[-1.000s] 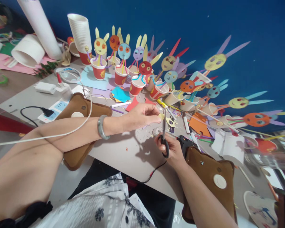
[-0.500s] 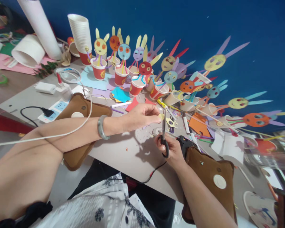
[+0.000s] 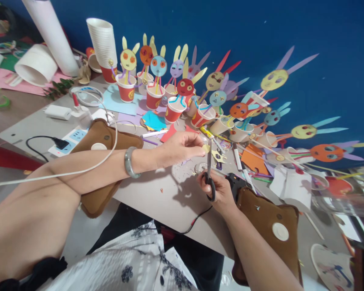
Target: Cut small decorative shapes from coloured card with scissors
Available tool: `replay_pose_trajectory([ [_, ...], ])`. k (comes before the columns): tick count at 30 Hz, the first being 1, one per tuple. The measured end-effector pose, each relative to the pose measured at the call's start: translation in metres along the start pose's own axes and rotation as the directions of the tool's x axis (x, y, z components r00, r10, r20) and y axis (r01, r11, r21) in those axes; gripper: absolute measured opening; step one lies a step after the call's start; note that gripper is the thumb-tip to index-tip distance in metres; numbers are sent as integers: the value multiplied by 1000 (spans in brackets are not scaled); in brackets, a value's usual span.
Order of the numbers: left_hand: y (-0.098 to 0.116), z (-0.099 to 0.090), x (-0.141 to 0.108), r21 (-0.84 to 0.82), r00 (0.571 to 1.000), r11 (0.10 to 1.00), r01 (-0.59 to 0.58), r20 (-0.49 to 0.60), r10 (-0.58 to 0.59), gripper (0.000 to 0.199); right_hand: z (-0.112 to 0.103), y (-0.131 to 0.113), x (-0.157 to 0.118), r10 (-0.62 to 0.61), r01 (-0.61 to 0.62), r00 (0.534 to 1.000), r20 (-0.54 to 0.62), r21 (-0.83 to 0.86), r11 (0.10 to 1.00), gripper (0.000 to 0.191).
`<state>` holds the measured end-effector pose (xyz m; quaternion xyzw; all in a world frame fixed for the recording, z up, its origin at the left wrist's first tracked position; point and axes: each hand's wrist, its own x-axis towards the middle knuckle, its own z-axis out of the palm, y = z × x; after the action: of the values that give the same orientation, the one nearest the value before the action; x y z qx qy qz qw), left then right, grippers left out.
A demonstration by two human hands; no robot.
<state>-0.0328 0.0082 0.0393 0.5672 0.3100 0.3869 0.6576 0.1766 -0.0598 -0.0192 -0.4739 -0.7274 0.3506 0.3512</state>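
Note:
Between the thumb and fingers of my left hand (image 3: 182, 149) is a small yellow paper piece (image 3: 206, 149). My right hand (image 3: 219, 192) is closed around the black handles of the scissors (image 3: 209, 173), whose blades point up beside the yellow piece. Whether the blades touch the paper is too small to tell. Just to the right, a cut yellow paper scrap (image 3: 219, 156) lies on the table (image 3: 157, 202), and thin paper snippets lie below my hands.
Red paper cups (image 3: 126, 93) with paper rabbit faces stand along the blue wall. A tall cup stack (image 3: 103, 44) stands at the back left. Brown cushions (image 3: 268, 234) lie on both sides, a power strip (image 3: 74, 139) at left, and a white cable crosses my left forearm.

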Motion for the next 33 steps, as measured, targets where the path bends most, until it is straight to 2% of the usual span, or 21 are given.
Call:
replay_pose_trajectory([
  [33,-4,-3,5,-63,999,998,-15,-51,12,6,-1,2,1,-18,18,1000,5,-15,1000,62],
])
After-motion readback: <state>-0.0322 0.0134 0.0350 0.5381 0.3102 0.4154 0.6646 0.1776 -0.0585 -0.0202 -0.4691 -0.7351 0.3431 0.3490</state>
